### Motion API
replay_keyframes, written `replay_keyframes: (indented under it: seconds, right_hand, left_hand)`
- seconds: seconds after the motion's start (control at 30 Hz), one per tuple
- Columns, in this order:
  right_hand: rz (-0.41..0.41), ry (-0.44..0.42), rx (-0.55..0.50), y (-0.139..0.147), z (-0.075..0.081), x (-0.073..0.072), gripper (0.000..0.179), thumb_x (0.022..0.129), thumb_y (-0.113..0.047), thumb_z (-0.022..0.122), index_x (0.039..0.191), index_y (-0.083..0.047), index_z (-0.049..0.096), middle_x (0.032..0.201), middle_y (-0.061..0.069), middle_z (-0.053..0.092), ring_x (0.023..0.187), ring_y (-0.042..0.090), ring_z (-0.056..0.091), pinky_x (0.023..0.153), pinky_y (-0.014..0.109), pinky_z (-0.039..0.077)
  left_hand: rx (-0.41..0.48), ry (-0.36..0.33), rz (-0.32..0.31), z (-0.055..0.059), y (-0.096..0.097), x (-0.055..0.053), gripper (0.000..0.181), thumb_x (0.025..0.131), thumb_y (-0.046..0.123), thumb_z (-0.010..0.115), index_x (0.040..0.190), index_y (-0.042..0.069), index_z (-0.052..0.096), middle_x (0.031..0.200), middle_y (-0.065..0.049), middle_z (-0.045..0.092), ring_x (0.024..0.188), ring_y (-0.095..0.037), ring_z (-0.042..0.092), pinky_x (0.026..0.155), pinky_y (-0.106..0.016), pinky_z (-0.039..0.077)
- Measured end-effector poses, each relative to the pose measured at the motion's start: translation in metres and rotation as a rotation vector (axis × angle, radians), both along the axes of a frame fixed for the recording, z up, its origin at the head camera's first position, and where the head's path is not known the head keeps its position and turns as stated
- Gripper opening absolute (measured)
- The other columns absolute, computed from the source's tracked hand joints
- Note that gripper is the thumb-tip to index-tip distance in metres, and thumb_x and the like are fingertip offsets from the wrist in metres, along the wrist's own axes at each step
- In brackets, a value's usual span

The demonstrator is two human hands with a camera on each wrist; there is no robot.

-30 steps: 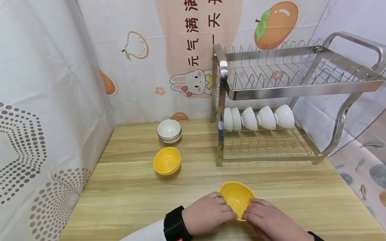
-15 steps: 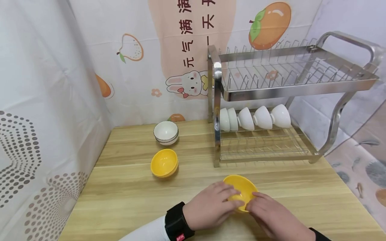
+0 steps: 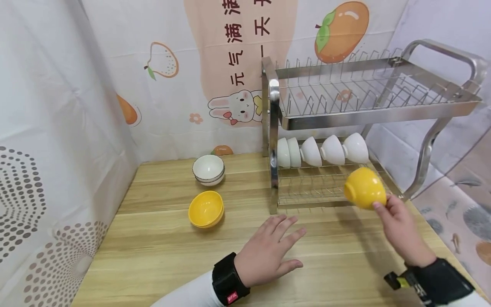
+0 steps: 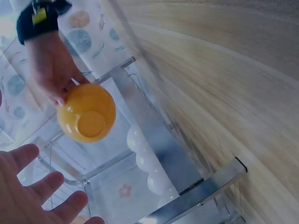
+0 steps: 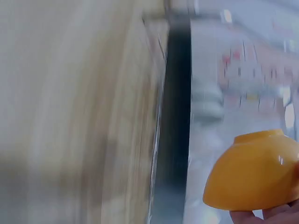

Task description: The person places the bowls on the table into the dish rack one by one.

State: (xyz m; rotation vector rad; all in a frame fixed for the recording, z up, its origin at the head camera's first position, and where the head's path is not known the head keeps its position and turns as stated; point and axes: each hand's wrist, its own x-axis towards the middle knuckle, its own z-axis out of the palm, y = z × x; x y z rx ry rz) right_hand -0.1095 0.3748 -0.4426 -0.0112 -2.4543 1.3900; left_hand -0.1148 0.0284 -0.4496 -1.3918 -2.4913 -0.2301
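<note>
My right hand (image 3: 402, 230) pinches a yellow bowl (image 3: 365, 188) by its rim, in the air before the right part of the rack's lower tier. The bowl is tipped on its side, its foot facing left in the head view. In the left wrist view the same bowl (image 4: 87, 113) shows its round foot, and the right wrist view shows the bowl (image 5: 254, 172) from the side. My left hand (image 3: 267, 251) holds nothing; its fingers are spread above the table. Other yellow bowls (image 3: 206, 209), stacked, stand left of it.
A two-tier metal dish rack (image 3: 274, 145) stands at the back right. Several white bowls (image 3: 310, 152) sit on edge in its lower tier. Stacked white bowls with dark rims (image 3: 208, 168) stand behind the yellow stack. A printed curtain (image 3: 161, 115) backs the wooden table (image 3: 153, 256).
Both hands were at the yellow bowl low in front. The left hand has let go and spread its fingers; the right has carried the bowl up and right toward the rack, tipping it over.
</note>
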Motion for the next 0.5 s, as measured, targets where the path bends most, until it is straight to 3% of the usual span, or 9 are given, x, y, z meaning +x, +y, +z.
replay_keyframes:
  seconds: [0.1, 0.2, 0.27, 0.5]
  right_hand:
    - [-0.001, -0.034, -0.216, 0.025, -0.004, -0.023, 0.014, 0.106, -0.012, 0.043, 0.115, -0.003, 0.049, 0.105, -0.015, 0.054, 0.094, -0.006, 0.052, 0.079, 0.005, 0.045]
    - [0.023, -0.084, -0.412, 0.045, -0.010, -0.043, 0.007, 0.106, -0.015, 0.043, 0.114, -0.016, 0.046, 0.105, -0.012, 0.054, 0.094, -0.005, 0.054, 0.078, 0.007, 0.047]
    - [0.031, -0.122, -0.479, 0.054, -0.013, -0.054, 0.007, 0.106, -0.019, 0.044, 0.114, -0.018, 0.044, 0.106, -0.011, 0.053, 0.094, -0.005, 0.053, 0.078, 0.007, 0.047]
    - [0.051, -0.204, -0.474, 0.075, -0.026, -0.076, 0.015, 0.106, -0.028, 0.046, 0.117, -0.019, 0.043, 0.111, -0.010, 0.049, 0.099, -0.004, 0.051, 0.081, 0.006, 0.046]
  left_hand:
    - [-0.014, -0.013, 0.007, -0.004, 0.001, -0.002, 0.068, 0.098, 0.062, 0.045, 0.154, 0.024, 0.035, 0.160, -0.005, 0.028, 0.145, -0.027, 0.028, 0.119, -0.043, 0.023]
    - [-0.023, -0.023, 0.013, -0.007, 0.002, -0.004, 0.068, 0.098, 0.061, 0.045, 0.154, 0.025, 0.034, 0.159, -0.005, 0.028, 0.145, -0.026, 0.028, 0.119, -0.043, 0.023]
    - [-0.030, -0.025, 0.015, -0.008, 0.002, -0.006, 0.068, 0.098, 0.061, 0.045, 0.154, 0.024, 0.035, 0.159, -0.005, 0.028, 0.144, -0.027, 0.029, 0.120, -0.042, 0.022]
    - [-0.055, -0.054, 0.019, -0.007, 0.000, -0.007, 0.067, 0.099, 0.061, 0.043, 0.154, 0.023, 0.036, 0.159, -0.005, 0.028, 0.145, -0.027, 0.028, 0.119, -0.042, 0.022]
